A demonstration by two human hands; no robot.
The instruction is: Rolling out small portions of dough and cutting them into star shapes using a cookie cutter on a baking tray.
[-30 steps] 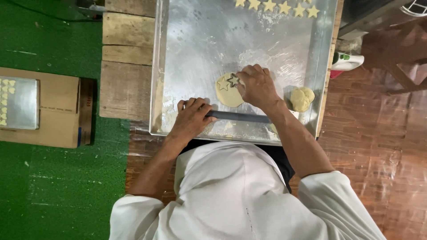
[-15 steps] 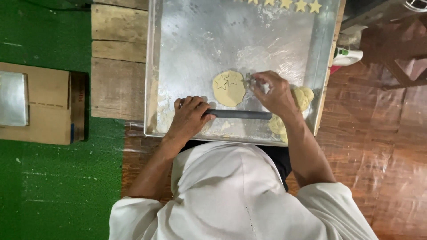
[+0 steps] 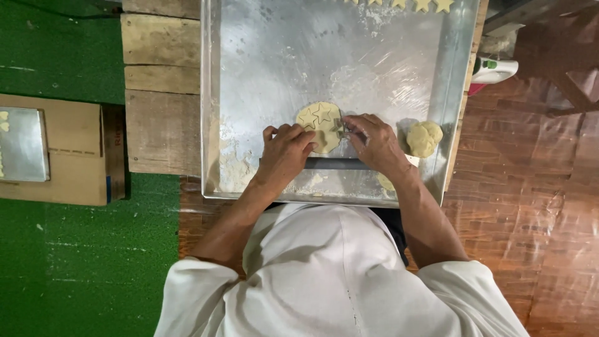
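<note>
A flat round of pale dough [image 3: 319, 125] lies on a large floured metal tray [image 3: 249, 93], with a star shape pressed into its top. My right hand [image 3: 373, 145] grips a small metal star cutter [image 3: 342, 126] at the dough's right edge. My left hand [image 3: 286, 153] rests with its fingertips on the dough's lower left side. A dark rolling rod [image 3: 337, 163] lies across the tray just below both hands.
A lump of dough [image 3: 424, 138] sits at the tray's right side. Cut star cookies [image 3: 430, 5] line the far edge. Wooden planks [image 3: 161, 87] hold the tray. A cardboard box [image 3: 68, 150] with a small metal tray [image 3: 22, 145] lies left on green matting.
My left hand left the rod and moved up onto the dough. My right hand brought the cutter back from the right to the dough's edge. The view shifted slightly.
</note>
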